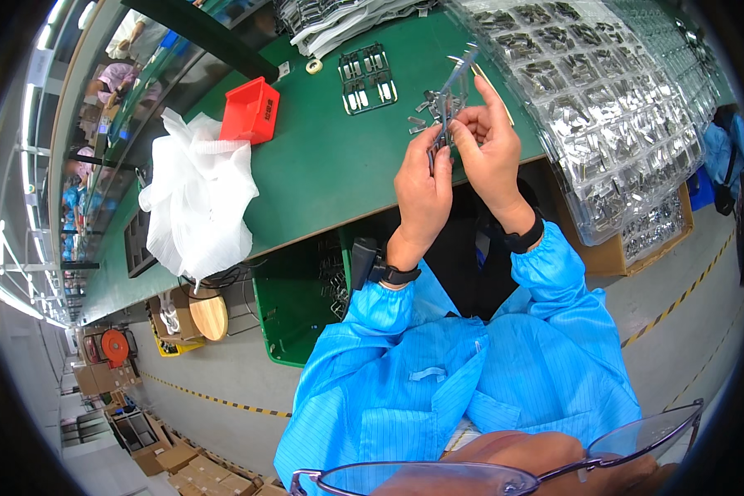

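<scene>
Left hand (422,188) pinches the near end of a frame (445,109) — long axis pointing away, slightly rightward — while right hand (491,150), index raised, pinches its right side.

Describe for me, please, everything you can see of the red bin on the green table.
The red bin is open-topped, apparently plastic, with dark printed markings on one outer wall. It stands on the green table, left of the left hand. White wrapping bunches at its lower left, seemingly touching it. Neither hand touches it. Its contents, if any, are hard to make out.
</scene>
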### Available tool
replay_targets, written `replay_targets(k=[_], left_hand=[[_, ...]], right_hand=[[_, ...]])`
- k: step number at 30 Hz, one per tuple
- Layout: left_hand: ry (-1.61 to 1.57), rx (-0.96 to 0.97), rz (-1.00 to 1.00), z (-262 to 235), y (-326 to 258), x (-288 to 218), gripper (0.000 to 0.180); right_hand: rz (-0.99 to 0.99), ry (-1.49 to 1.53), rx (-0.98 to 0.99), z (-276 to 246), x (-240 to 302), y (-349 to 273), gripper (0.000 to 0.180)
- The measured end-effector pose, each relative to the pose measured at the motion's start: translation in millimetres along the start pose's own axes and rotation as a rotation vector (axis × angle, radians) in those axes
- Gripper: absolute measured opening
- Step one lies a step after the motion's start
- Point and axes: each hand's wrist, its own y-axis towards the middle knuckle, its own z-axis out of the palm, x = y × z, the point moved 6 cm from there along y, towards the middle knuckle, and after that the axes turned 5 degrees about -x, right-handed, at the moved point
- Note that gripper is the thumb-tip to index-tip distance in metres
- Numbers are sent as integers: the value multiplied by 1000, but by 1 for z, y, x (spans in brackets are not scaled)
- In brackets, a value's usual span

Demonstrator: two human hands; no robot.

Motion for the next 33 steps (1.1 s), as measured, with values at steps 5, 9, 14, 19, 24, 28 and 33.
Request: replay_targets(k=[5, 9, 14, 19, 24, 28, 33], left_hand=[[13, 9, 26, -5, 7, 2, 26], [-198, -93, -148, -14, 16, 10, 24], [-492, -88, -415, -19, 17, 19, 20], [-589, -50, -520, -16, 14, 22, 22], [-588, -53, -537, -15, 13, 26, 24], [-392, -52, -449, -14, 8, 19, 30], [-326, -125, -388, -14, 6, 9, 22]], right_hand=[[81, 86, 46, -4, -3, 2, 53], [237, 131, 130, -11, -21, 11, 38], [-257, -656, 90, -22, -19, 33, 32], [-388, -666, 101, -17, -6, 24, 34], [-325, -441, 297, -7, 8, 11, 40], [-626, -611, 381, 6, 16, 0, 39], [-816, -717, 159, 1, 27, -19, 37]])
